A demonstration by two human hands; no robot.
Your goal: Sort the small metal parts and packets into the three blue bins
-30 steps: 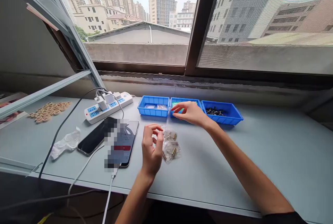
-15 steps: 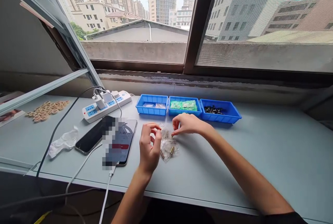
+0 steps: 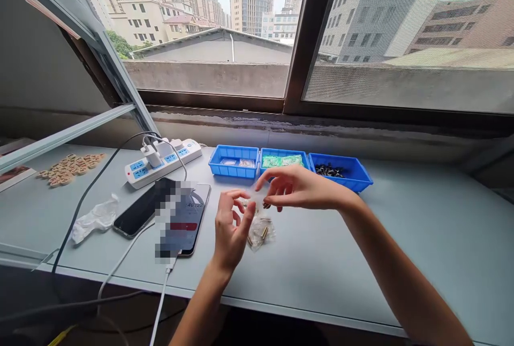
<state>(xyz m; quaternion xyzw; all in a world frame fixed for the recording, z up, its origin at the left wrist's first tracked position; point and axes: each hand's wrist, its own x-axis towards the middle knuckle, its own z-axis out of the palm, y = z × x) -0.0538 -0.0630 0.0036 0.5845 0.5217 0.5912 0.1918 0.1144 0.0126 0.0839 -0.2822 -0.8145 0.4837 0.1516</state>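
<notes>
My left hand (image 3: 231, 228) is raised over the grey table, thumb and forefinger pinched on a tiny part I cannot make out. My right hand (image 3: 295, 188) hovers just right of it, fingertips pinching a small brass standoff (image 3: 266, 205) next to the left hand's fingers. Below both hands lies a clear plastic bag of brass standoffs (image 3: 261, 231). Behind them stand three blue bins in a row: the left bin (image 3: 235, 161) with clear packets, the middle bin (image 3: 283, 159) with green parts, the right bin (image 3: 341, 172) with dark screws.
Two phones (image 3: 182, 220) lie left of my hands, one on a white cable. A white power strip (image 3: 163, 163) with chargers sits behind them. A crumpled wrapper (image 3: 94, 220) and a pile of wooden pieces (image 3: 70, 166) lie farther left. The window sill runs behind the bins.
My right hand drew back from the middle bin to the bag, took a brass standoff from it and lifted it up toward my left hand. The left hand stayed almost still.
</notes>
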